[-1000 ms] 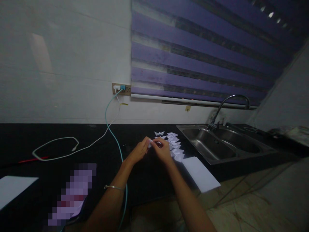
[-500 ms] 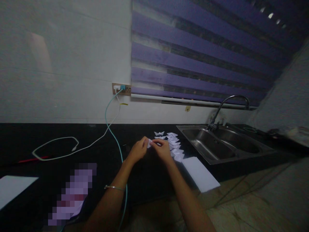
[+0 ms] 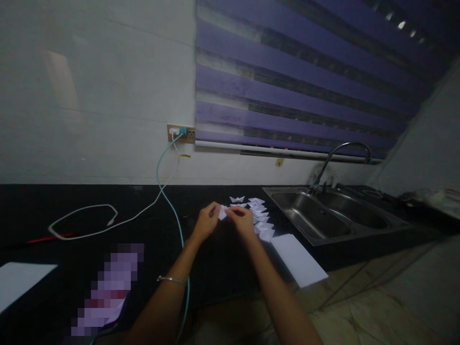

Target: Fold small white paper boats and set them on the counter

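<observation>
A small piece of folded white paper (image 3: 223, 213) is pinched between my two hands above the dark counter. My left hand (image 3: 207, 220) grips its left side, fingers closed. On the other side my right hand (image 3: 241, 220) holds it between thumb and fingertips. Just beyond and to the right lie several white paper boats (image 3: 259, 215), set in rows on the counter. One more paper boat (image 3: 237, 199) sits behind my hands. A stack of white paper sheets (image 3: 300, 261) rests near the counter's front edge, right of my right forearm.
A steel double sink (image 3: 312, 215) with a curved faucet (image 3: 334, 151) is at the right. A teal cable (image 3: 176, 211) runs from the wall socket under my left arm. A white cable (image 3: 86, 207) loops at left, near a red pen-like object (image 3: 50, 237) and white paper (image 3: 21, 280).
My hands have drawn slightly apart, and more of the folded paper shows between them. The other things stay where they were.
</observation>
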### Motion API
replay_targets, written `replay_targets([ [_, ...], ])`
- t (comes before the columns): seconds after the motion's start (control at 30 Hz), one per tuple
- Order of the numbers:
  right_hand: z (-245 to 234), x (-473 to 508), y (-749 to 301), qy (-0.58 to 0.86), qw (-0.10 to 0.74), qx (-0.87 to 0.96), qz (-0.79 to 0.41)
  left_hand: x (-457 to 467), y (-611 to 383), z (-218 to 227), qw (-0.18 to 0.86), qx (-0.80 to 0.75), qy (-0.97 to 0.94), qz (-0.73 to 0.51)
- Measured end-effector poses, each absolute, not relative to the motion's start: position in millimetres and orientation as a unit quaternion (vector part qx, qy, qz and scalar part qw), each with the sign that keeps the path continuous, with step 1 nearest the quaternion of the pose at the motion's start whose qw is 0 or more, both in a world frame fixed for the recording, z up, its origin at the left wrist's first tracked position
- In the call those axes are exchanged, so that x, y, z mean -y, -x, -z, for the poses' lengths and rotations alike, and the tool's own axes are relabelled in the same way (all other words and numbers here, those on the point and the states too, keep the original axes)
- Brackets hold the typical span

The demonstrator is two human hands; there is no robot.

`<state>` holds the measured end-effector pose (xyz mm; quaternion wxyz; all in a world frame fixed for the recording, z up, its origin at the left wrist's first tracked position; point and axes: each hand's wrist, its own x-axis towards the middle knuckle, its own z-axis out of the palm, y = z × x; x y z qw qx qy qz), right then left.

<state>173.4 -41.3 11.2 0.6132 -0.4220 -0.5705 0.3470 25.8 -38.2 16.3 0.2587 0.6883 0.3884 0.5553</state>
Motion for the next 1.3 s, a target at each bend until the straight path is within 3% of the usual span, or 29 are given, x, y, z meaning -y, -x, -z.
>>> replay_targets([
  [0.33, -12.9, 42.3, -171.9, 0.399, 0.63, 0.563, -0.357, 37.5, -28.2, -15.2, 0.379, -0.357, -0.623, -0.584],
  [0.97, -14.4, 51.4, -182.2, 0.377, 0.504, 0.707, -0.322, 24.4, -10.8, -9.4, 0.395, -0.37, -0.571, -0.617],
  [1.3, -8.2, 46.1, -185.3, 0.394, 0.502, 0.699, -0.323, 23.2, -17.0, -10.5, 0.395, -0.364, -0.559, -0.632],
])
